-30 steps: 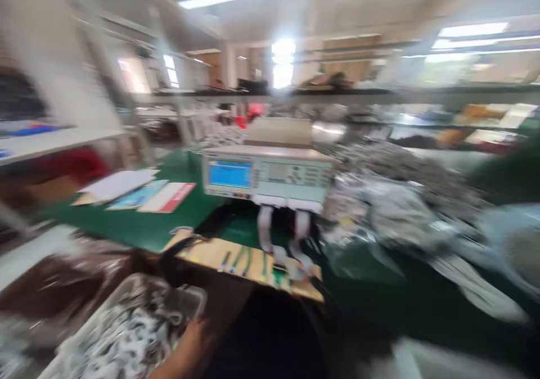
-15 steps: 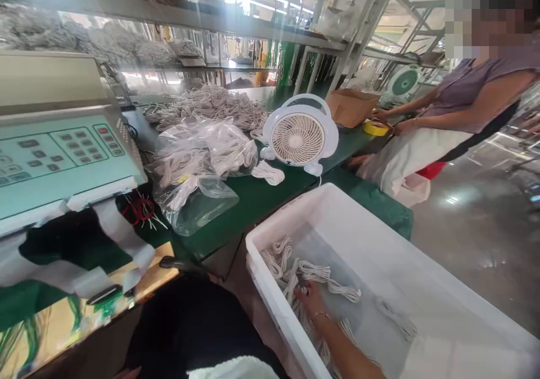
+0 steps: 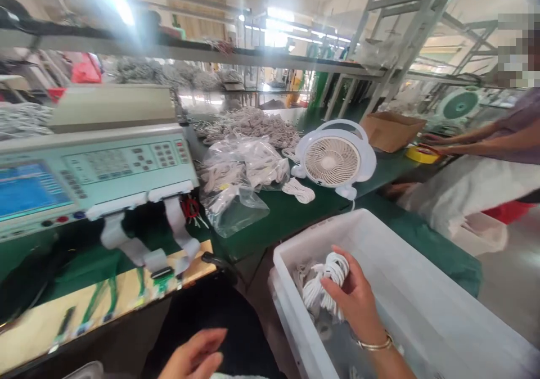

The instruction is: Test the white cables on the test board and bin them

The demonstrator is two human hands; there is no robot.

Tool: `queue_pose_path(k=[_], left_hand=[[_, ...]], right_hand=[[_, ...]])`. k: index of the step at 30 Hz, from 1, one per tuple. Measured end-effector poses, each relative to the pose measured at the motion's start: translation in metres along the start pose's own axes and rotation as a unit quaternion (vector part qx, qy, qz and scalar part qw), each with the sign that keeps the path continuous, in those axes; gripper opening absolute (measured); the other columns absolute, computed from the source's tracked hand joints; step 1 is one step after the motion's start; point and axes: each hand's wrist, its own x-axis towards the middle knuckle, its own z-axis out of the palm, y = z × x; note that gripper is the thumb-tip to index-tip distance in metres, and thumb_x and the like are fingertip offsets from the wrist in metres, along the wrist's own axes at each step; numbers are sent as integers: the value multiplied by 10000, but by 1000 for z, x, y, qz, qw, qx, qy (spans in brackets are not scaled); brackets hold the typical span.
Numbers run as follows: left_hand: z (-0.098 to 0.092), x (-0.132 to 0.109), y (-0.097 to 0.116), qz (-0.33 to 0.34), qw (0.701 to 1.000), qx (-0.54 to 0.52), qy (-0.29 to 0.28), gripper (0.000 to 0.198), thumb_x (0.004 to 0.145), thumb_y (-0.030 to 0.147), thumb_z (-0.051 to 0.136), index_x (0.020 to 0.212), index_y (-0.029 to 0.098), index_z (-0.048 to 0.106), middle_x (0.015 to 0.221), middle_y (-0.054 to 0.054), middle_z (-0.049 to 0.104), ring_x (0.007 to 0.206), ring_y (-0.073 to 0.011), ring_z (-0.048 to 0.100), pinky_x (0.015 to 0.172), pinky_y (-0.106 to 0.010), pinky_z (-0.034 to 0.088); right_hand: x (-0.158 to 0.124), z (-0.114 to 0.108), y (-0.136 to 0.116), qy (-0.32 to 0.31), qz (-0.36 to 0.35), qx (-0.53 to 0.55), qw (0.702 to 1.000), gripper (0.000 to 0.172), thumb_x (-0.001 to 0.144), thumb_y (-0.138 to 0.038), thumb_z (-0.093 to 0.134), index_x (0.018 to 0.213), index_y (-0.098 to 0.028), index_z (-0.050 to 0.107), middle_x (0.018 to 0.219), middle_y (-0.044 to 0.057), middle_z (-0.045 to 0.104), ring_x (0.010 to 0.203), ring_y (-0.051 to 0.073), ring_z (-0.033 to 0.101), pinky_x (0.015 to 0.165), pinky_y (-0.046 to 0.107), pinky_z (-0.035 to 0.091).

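Note:
My right hand [image 3: 354, 294], with a bracelet at the wrist, is closed around bundles of coiled white cable [image 3: 329, 280]. It holds them over the near-left end of a white plastic bin [image 3: 413, 266]. More cable coils lie in the bin, partly hidden behind the hand and the held bundles. My left hand [image 3: 196, 353] hangs above my dark-clothed lap at the lower edge, its fingers apart and nothing in them.
A green-topped bench [image 3: 248, 216] carries a teal tester [image 3: 105, 171], plastic bags of cables [image 3: 244, 168], a loose coil [image 3: 298, 190] and a white fan [image 3: 335, 159]. A wooden board [image 3: 37, 323] with green wires lies front left. A co-worker [image 3: 506, 126] stands at right by yellow tape [image 3: 422, 154].
My right hand has risen from the bin floor with white cable bundles in it. My left hand has come up into view. The camera has turned left, showing more of the tester.

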Motion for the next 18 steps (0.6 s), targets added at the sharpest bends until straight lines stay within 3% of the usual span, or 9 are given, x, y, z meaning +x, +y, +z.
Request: queue_pose_path(k=[3,4,6,9,12,15,18], left_hand=[[25,1,59,90,990,-108,-18,560,654,463,585,1153,249,447,1223,-42,445,1125,-216,392,967,-338,298],[29,1,71,116,979,-164,-31,595,656,477,577,1177,236,419,1216,-57,449,1113,-221,402,962,-349,296],[30,-1,82,148,957,-245,-36,634,639,497,586,1172,195,422,1125,-89,514,1036,-232,461,917,-366,337],[18,-8,70,104,947,-304,1,614,540,476,679,1032,146,519,894,-92,593,849,-229,542,766,-358,430],[1,-18,51,38,935,-348,60,579,484,437,727,940,137,535,808,-85,589,777,-213,555,683,-329,456],[-14,-26,43,27,921,-369,125,648,521,466,693,1041,150,470,780,-70,578,686,-168,559,605,-268,452],[-24,-27,40,15,920,-354,166,704,592,551,590,1138,152,392,746,-57,572,517,-109,519,486,-215,401]], right_hand=[[-14,56,-39,-217,8,81,973,590,625,-312,647,1117,-264,325,763,-28,490,632,113,463,572,218,404],[-18,75,-45,-269,9,92,959,583,609,-313,663,1088,-262,335,743,-37,497,620,109,461,561,212,395],[-23,110,-48,-313,4,86,946,479,609,-335,661,987,-248,380,670,-60,485,581,95,450,533,197,375],[-16,145,-44,-297,46,66,952,264,695,-426,547,793,-223,408,566,-73,464,515,85,452,490,189,370],[-6,164,-39,-295,132,60,944,257,743,-471,441,759,-216,416,468,-61,502,451,102,480,452,204,386],[-6,177,-35,-352,194,78,913,237,766,-403,377,862,-201,455,389,-48,516,375,114,466,409,214,375],[-13,193,-31,-385,198,38,901,171,736,-304,376,756,-185,497,411,-51,488,362,97,427,382,211,361]])
